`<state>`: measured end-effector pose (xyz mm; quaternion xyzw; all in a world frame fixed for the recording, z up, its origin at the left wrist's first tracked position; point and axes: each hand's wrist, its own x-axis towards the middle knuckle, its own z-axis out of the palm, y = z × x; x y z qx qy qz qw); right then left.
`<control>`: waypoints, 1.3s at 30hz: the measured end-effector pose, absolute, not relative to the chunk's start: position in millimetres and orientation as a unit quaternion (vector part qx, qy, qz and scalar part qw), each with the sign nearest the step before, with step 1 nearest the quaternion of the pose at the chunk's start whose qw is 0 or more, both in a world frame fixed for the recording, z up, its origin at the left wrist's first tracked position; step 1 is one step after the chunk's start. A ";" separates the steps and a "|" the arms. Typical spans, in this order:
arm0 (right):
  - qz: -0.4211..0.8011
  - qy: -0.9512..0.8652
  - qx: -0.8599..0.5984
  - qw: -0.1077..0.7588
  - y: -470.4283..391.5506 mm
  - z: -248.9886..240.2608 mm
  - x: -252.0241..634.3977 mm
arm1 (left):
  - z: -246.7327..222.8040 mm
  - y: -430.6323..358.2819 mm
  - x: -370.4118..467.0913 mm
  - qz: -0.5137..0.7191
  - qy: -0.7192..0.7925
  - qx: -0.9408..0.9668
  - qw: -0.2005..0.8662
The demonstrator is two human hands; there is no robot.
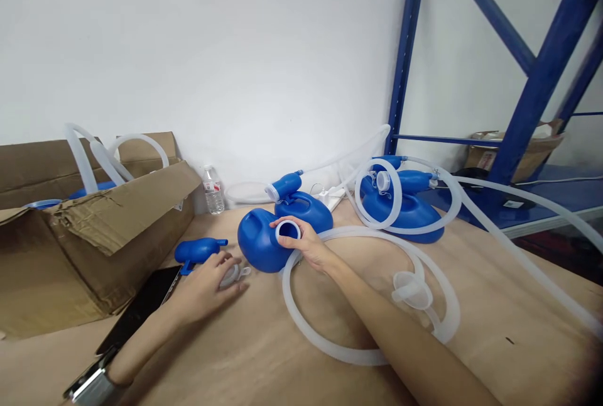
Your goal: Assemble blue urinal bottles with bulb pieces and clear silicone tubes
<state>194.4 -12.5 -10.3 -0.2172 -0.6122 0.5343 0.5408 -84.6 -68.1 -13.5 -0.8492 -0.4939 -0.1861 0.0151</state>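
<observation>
At the middle of the table my right hand (304, 242) grips a blue plastic urinal bottle (257, 239) by its neck. The bottle is tilted, its round white mouth uncovered and facing me. To its left, my left hand (214, 283) curls its fingers and thumb around a translucent white cap (230, 276) with a small tab, low over the table. Just beyond that hand lies a smaller blue cylindrical part with a spout (198, 249). A translucent hose (339, 352) loops on the table under my right forearm, with a clear funnel-like end piece (413, 290).
Behind are more blue bottles (313, 211) (424, 224) with hoses. At left stands an open cardboard box (141, 236) with hoses and blue parts, beside a water bottle (213, 191). A black flat object (136, 308) lies near my left forearm. Blue shelving (541, 79) rises at right.
</observation>
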 end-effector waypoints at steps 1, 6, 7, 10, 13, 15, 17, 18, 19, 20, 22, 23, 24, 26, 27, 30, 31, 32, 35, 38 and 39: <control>0.533 -0.613 -0.218 0.541 -12.3 -10.4 194.1 | -19.4 -71.1 -88.1 -0.182 -0.480 -0.858 0.009; 0.526 -0.619 -0.228 0.536 -10.8 -9.7 194.4 | -35.0 -64.9 -96.0 -0.191 -0.439 -0.878 -0.018; 0.525 -0.622 -0.229 0.534 -10.6 -9.2 194.7 | -35.3 -62.5 -96.8 -0.192 -0.439 -0.878 -0.022; 0.523 -0.635 -0.222 0.524 -10.7 -7.7 196.3 | -33.2 -60.4 -97.7 -0.216 -0.444 -0.869 -0.042; 0.521 -0.652 -0.206 0.511 -11.9 -7.2 197.7 | -26.0 -67.4 -91.7 -0.287 -0.480 -0.819 -0.128; 0.516 -0.665 -0.195 0.504 -13.1 -7.7 197.7 | -17.2 -74.7 -81.5 -0.370 -0.502 -0.747 -0.231; 0.509 -0.678 -0.187 0.497 -14.1 -8.1 197.1 | -4.5 -81.8 -66.9 -0.451 -0.490 -0.663 -0.341; 0.506 -0.683 -0.185 0.493 -14.5 -8.2 196.7 | 3.2 -84.6 -58.3 -0.476 -0.474 -0.630 -0.391; 0.505 -0.686 -0.183 0.490 -14.8 -8.1 196.4 | 11.6 -86.7 -49.2 -0.496 -0.453 -0.601 -0.433; 0.506 -0.688 -0.180 0.488 -15.1 -8.0 196.3 | 20.4 -87.7 -39.9 -0.503 -0.434 -0.582 -0.468; 0.518 -0.683 -0.170 0.486 -15.7 -7.5 196.4 | 37.4 -86.1 -21.3 -0.515 -0.396 -0.561 -0.513; 0.527 -0.679 -0.163 0.485 -16.0 -7.3 196.7 | 44.6 -83.4 -12.8 -0.518 -0.389 -0.555 -0.521; 0.537 -0.674 -0.157 0.483 -16.4 -7.3 197.0 | 50.6 -79.5 -5.0 -0.522 -0.386 -0.554 -0.520; 0.552 -0.663 -0.148 0.484 -17.1 -7.7 197.4 | 57.9 -70.2 7.7 -0.538 -0.390 -0.556 -0.499; 0.556 -0.659 -0.146 0.486 -17.5 -8.1 197.4 | 59.3 -65.5 12.5 -0.544 -0.397 -0.556 -0.486; 0.566 -0.646 -0.157 0.487 -18.5 -9.7 196.2 | 58.8 -55.7 21.3 -0.547 -0.422 -0.567 -0.449; 0.572 -0.641 -0.165 0.485 -18.7 -10.2 195.6 | 58.1 -54.2 22.6 -0.539 -0.428 -0.579 -0.437; 0.578 -0.635 -0.173 0.483 -18.9 -10.5 195.0 | 57.6 -53.4 23.3 -0.530 -0.432 -0.593 -0.426; 0.592 -0.616 -0.189 0.485 -19.2 -11.1 193.6 | 57.9 -53.0 22.8 -0.504 -0.431 -0.624 -0.414; 0.599 -0.602 -0.189 0.493 -19.2 -11.4 192.9 | 59.0 -52.9 21.0 -0.494 -0.431 -0.623 -0.427; 0.601 -0.598 -0.188 0.496 -19.2 -11.5 192.8 | 59.2 -52.9 20.6 -0.493 -0.432 -0.619 -0.432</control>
